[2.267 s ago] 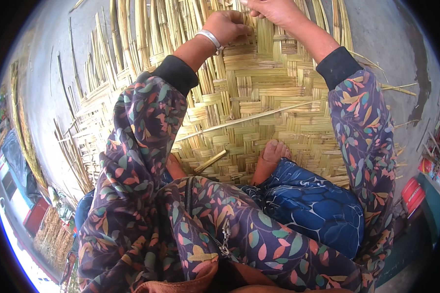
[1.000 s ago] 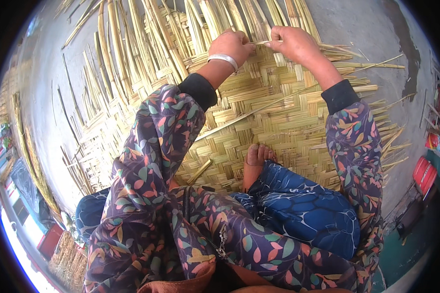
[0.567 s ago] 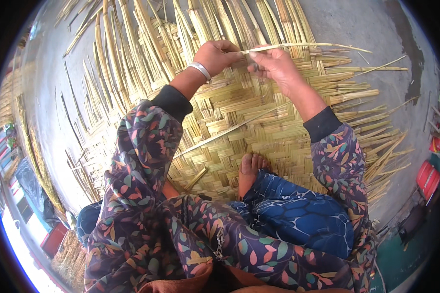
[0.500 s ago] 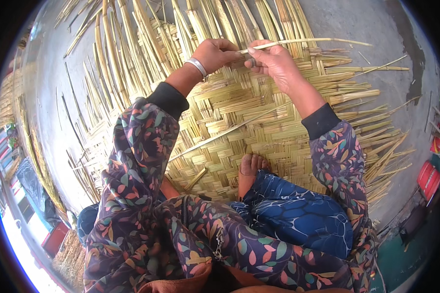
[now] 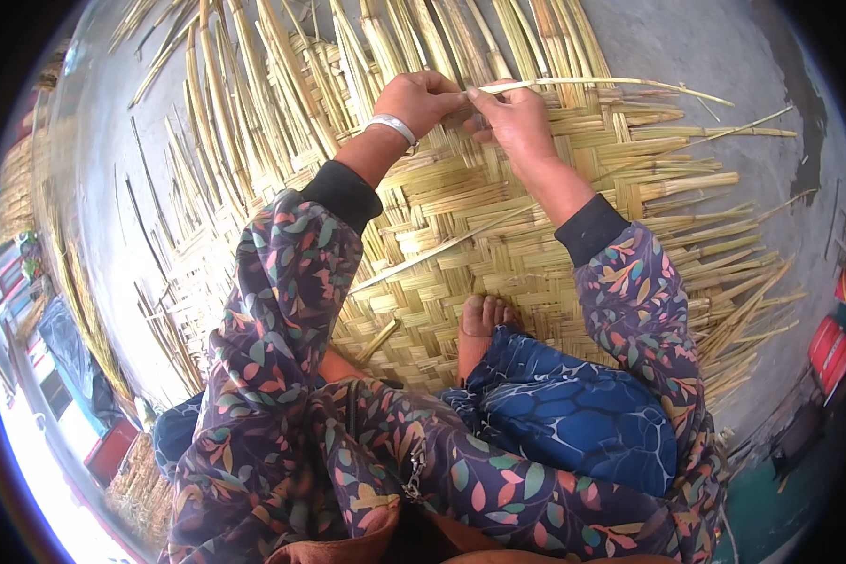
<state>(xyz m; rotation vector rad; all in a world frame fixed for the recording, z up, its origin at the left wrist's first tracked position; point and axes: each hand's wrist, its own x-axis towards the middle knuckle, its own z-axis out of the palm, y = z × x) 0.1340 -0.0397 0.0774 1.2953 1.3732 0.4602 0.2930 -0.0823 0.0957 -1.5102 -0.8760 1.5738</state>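
Observation:
A thin, pale reed strip point(image 5: 620, 81) stretches from between my hands out to the right. My left hand point(image 5: 417, 101), with a silver bangle point(image 5: 392, 124) at its wrist, pinches the strip's left end. Close beside it, my right hand point(image 5: 517, 122) grips the same strip between thumb and fingers. Both hands are above the far part of a woven reed mat point(image 5: 498, 254), whose unwoven ends fan out at the far side and the right. Across the weave lies a loose, narrow strip point(image 5: 423, 256).
My bare foot point(image 5: 484, 324) rests on the mat's near part. Long loose reeds point(image 5: 75, 282) lie on the grey floor point(image 5: 99, 169) at the left. A red object point(image 5: 829, 352) stands at the right edge. A dark wet streak point(image 5: 806, 141) marks the floor at far right.
My hands have come closer together, the right one shifting left along the reed strip. The view has shifted slightly. Both hands keep their hold.

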